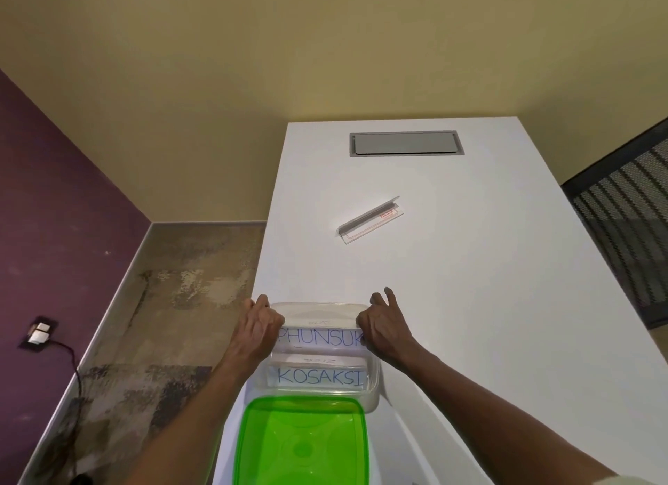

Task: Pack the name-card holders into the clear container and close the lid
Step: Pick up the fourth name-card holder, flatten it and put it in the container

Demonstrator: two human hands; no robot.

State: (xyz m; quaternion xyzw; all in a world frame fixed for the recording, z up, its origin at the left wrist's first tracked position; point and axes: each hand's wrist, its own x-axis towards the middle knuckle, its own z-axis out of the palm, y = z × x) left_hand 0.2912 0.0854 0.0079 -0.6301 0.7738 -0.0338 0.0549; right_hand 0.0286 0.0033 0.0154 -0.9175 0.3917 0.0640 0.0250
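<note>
Lowering PHUNSUK holder [320,336] into clear container [374,394], long axis left-right; left hand [258,327] and right hand [383,331] pinch its ends. Last holder [368,220] lies far, nearer right hand.

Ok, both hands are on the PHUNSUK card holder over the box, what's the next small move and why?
Probably lower the PHUNSUK holder the rest of the way into the clear container, behind the KOSAKSI holder, then let go. The left hand and right hand grip its ends, and it seems not fully seated. One more holder lies on the table, and the green lid is off.
</note>
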